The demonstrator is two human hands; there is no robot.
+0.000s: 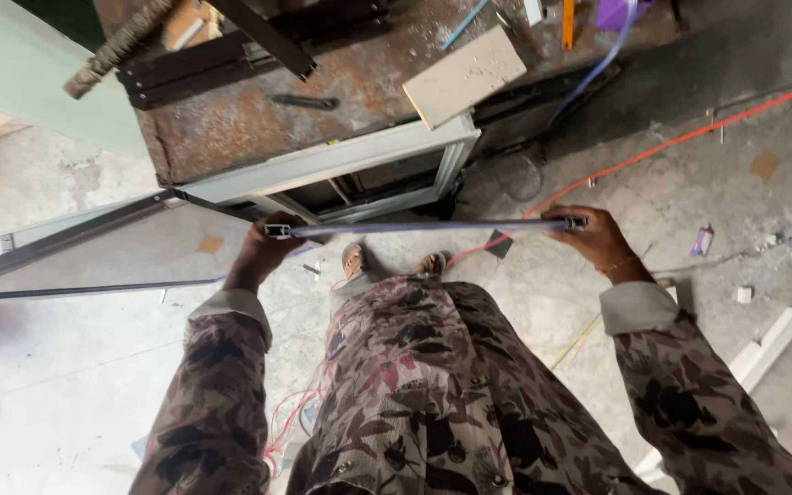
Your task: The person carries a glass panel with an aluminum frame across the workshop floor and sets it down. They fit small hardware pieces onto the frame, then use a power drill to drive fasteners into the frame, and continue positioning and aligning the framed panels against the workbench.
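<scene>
Both hands' grips at strip (423, 225) ends

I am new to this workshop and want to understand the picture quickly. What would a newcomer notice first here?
First, the long metal bar held level across the middle, the left hand gripping one end and the right hand the other. Behind it, a grey window frame leans on a rusty workbench at the top. A red cable runs over the concrete floor on the right.
</scene>
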